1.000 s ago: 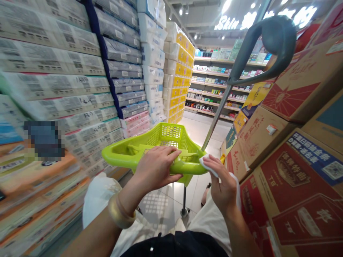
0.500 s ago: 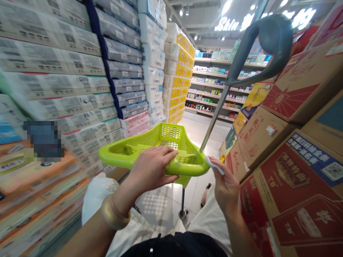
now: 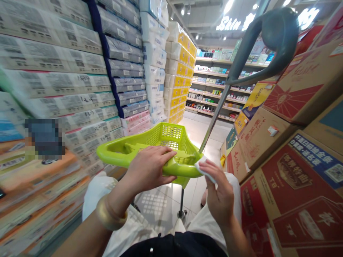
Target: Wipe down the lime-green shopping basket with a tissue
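A lime-green shopping basket (image 3: 182, 142) with a perforated body and a broad rounded rim stands between my knees, its metal leg and a wheel below. My left hand (image 3: 150, 166) is wrapped over the near rim, thumb underneath and fingers on top. At the rim's right corner, my right hand (image 3: 218, 185) presses a folded white wipe (image 3: 207, 170) against the green plastic, the fingers lying over it. A metal pole with a grey loop handle (image 3: 257, 53) rises from the basket's right side, untouched by either hand.
Stacked white packs (image 3: 61, 85) and yellow-and-white packs (image 3: 178, 75) line the left. Cardboard cartons (image 3: 292, 171) crowd the right, close to my right hand. Beyond the tiled floor (image 3: 193, 119) stand stocked shelves (image 3: 214, 84).
My right hand and the wipe have moved left and slightly inward along the rim's right corner. My left hand keeps its grip; the basket has shifted slightly left in view.
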A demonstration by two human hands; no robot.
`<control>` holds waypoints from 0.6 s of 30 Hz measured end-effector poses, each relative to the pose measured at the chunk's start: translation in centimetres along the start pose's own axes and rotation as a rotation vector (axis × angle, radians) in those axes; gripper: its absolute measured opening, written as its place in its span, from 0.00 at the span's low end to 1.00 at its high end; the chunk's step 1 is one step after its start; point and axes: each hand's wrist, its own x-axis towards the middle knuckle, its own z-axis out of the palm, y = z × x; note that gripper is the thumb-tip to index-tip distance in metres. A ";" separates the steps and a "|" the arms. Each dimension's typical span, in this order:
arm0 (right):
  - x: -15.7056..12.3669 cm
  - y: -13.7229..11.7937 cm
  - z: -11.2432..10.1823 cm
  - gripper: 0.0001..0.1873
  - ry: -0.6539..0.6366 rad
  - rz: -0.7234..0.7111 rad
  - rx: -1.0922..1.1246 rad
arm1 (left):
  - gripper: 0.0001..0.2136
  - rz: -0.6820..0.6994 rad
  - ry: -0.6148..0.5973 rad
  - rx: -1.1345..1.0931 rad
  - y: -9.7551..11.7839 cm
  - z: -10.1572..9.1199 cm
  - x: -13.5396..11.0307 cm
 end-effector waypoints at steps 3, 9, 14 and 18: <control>-0.3 -1.3 0.3 0.17 -0.138 -0.176 -0.032 | 0.26 -0.006 0.013 0.005 0.1 0.0 0.0; 1.4 -1.6 0.9 0.17 0.034 -0.022 -0.192 | 0.26 -0.001 -0.006 0.000 0.3 -0.1 0.1; 2.0 -3.8 2.5 0.21 -0.221 -0.198 -0.153 | 0.24 -0.004 0.005 -0.020 0.3 0.1 0.0; 1.9 -2.9 1.6 0.19 -0.104 -0.123 -0.205 | 0.27 -0.004 0.012 -0.008 0.3 0.1 -0.1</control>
